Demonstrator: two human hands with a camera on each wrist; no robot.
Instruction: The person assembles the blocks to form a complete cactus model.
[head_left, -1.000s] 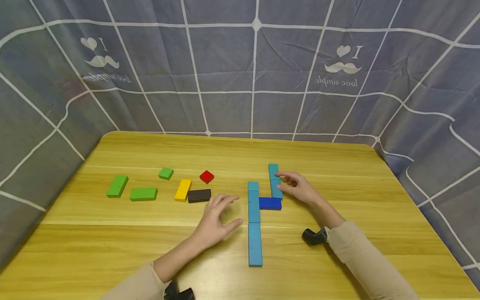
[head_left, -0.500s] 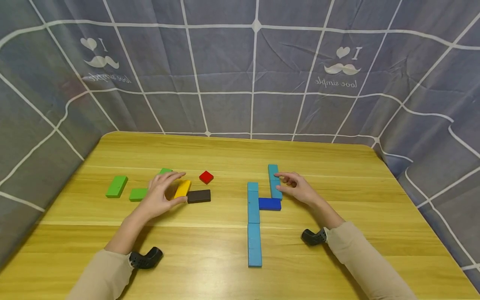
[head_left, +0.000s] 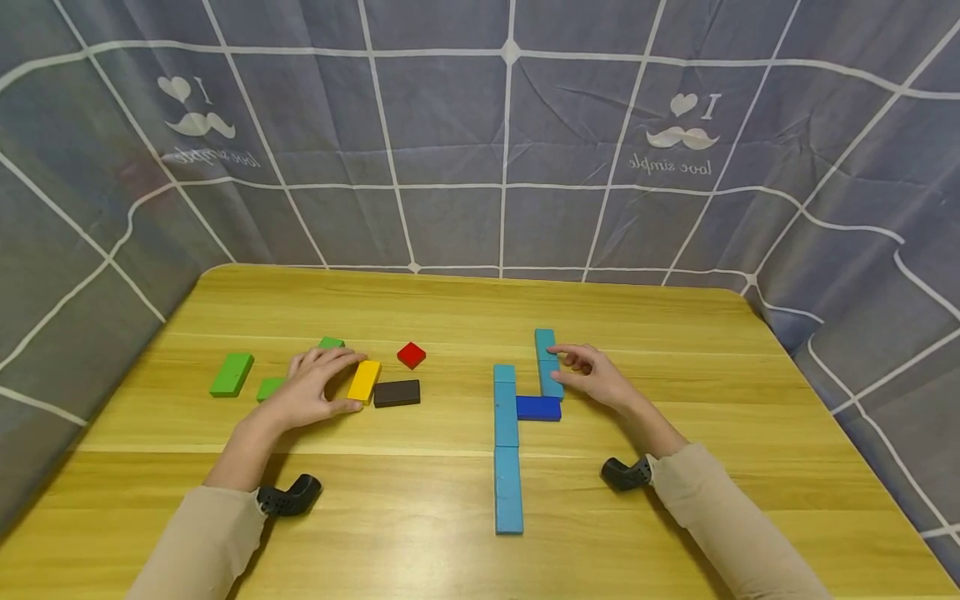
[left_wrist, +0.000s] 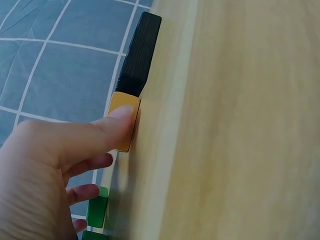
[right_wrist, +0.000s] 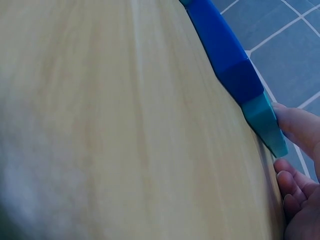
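Observation:
In the head view my left hand (head_left: 311, 390) holds a yellow block (head_left: 364, 382) lengthwise, index finger at its far end and thumb at its near end. The left wrist view shows the thumb pressed to the end of the yellow block (left_wrist: 124, 101). My right hand (head_left: 597, 379) lies beside two light blue blocks (head_left: 547, 358) set end to end, with thumb and index fingertip at their right edge. A dark blue block (head_left: 538, 407) joins them to a longer light blue row (head_left: 507, 450). In the right wrist view, the thumb meets a light blue block (right_wrist: 264, 120).
A black block (head_left: 397, 393) lies just right of the yellow one, with a red square block (head_left: 411, 356) behind it. Green blocks (head_left: 232, 375) lie at the left, some partly hidden by the left hand. Patterned grey cloth (head_left: 450, 150) surrounds the wooden table (head_left: 420, 517).
My left hand has moved left from beside the long light blue row to the yellow block, and its fingers have closed on the block's ends. The right hand has stayed in place.

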